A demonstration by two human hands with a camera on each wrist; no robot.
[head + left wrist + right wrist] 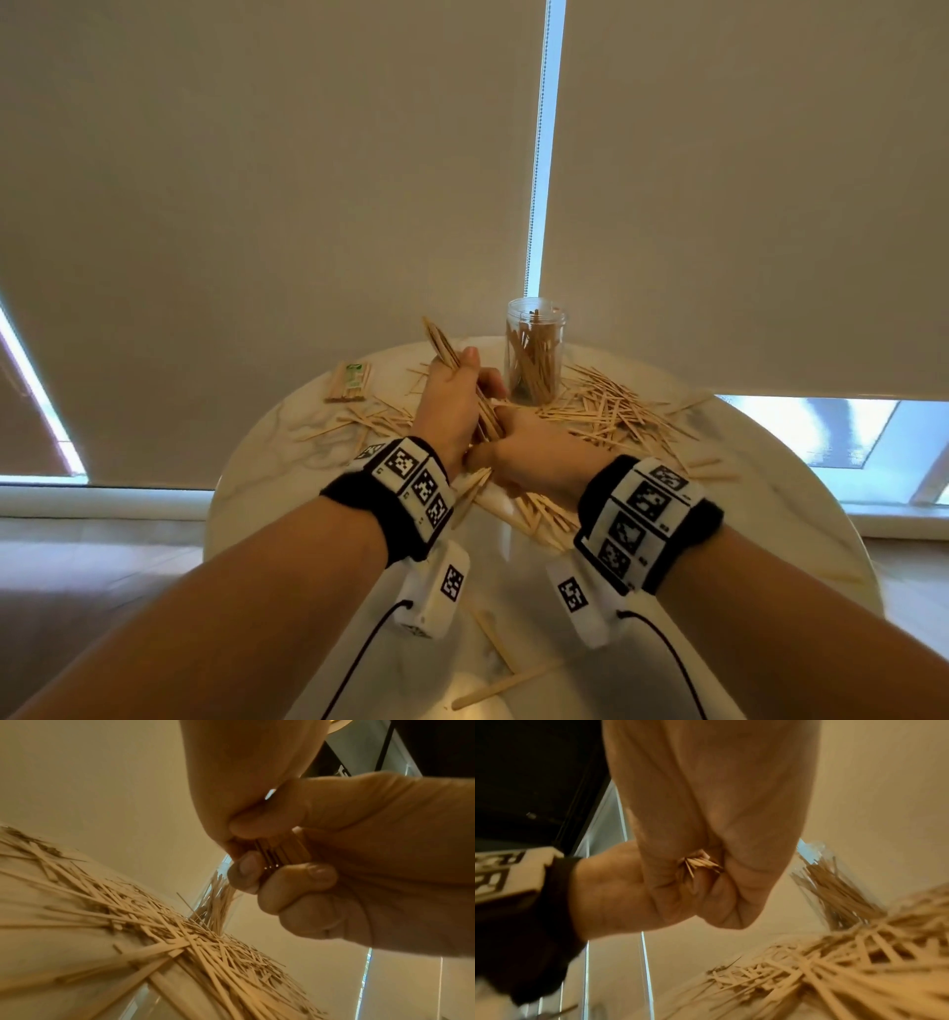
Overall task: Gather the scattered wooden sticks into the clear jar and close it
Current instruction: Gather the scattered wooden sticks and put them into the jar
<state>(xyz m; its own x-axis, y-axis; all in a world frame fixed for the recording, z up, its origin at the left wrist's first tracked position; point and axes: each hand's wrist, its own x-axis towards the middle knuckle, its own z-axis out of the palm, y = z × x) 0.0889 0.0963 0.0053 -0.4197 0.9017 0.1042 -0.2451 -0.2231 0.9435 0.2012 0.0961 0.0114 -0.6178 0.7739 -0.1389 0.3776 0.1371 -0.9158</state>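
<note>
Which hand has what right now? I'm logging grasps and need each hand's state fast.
Left hand: closed, gripping a bundle of sticks.
Right hand: closed, gripping the lower end of the same bundle.

A round, pale marble-patterned table point(287, 452) fills the lower centre of the head view. Loose wooden sticks point(611, 411) lie strewn across its far half, thickest right of centre; a clear jar point(534, 354) stands upright at the far edge, a banded bundle of sticks point(349, 383) lying at upper left.
</note>
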